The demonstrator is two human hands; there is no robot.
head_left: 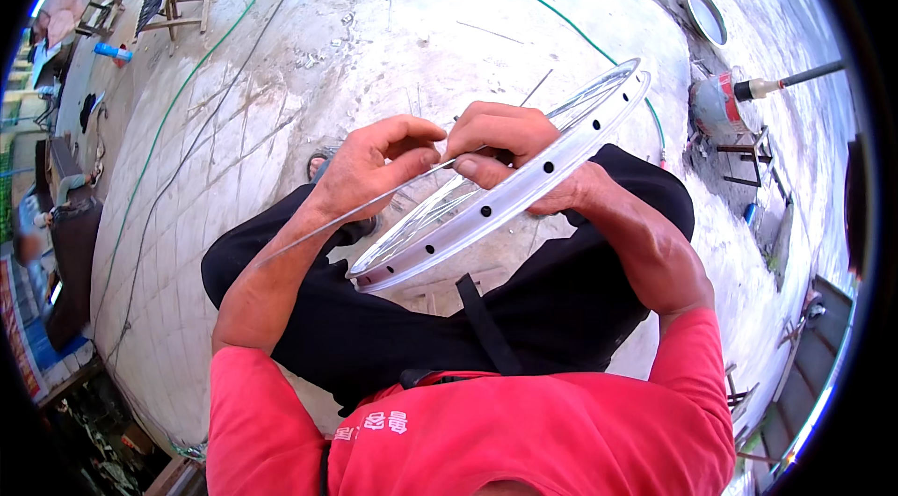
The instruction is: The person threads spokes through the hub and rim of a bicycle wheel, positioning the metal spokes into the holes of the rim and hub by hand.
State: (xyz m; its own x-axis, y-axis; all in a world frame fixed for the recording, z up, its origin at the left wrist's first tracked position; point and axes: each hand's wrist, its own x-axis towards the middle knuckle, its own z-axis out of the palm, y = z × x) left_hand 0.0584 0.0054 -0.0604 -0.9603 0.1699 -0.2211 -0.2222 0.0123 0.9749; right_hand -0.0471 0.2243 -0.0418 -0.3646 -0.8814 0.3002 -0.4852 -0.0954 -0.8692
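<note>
A shiny silver wheel rim (517, 190) with dark holes along its outer face stands tilted above my lap, and thin spokes (432, 209) run inside it. My left hand (376, 161) is closed, thumb and forefinger pinching a long thin metal spoke (323, 229). That spoke's loose end slants down across my left forearm. Just to the right, my right hand (505, 138) is also closed, its thumb and fingers pressed together on the spoke's other end. The rim crosses in front of my right wrist. The exact spoke tip is hidden by the right fingers.
Green hose (208, 54) and a dark cable (224, 89) cross the concrete floor (309, 37) at left. At right stand a red-and-white bucket (718, 108), a round pan (706, 17) and a small stool (744, 157). A wooden stand (176, 14) is far left.
</note>
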